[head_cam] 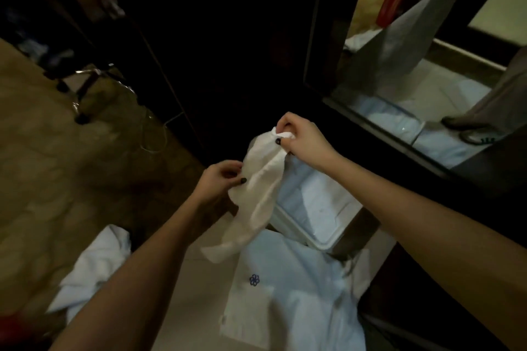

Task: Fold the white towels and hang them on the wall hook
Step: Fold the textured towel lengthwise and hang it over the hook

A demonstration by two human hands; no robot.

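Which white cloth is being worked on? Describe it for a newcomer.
Left of the big mirror, the towel hangs between right hand and left hand, both pinching it. Unlike the crumpled towel and the flower-marked cloth lying below, it is held up.

Crumpled towel [94, 262] partly behind left forearm [148, 273]

towel [256, 196] held above bin [313, 214], crumpled cloth [94, 262] left, mirror [427, 51] right

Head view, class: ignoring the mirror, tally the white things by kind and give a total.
Towels: 2, the held towel and the crumpled towel on the floor
Flower-marked cloth: 1
White box: 1
Total: 4
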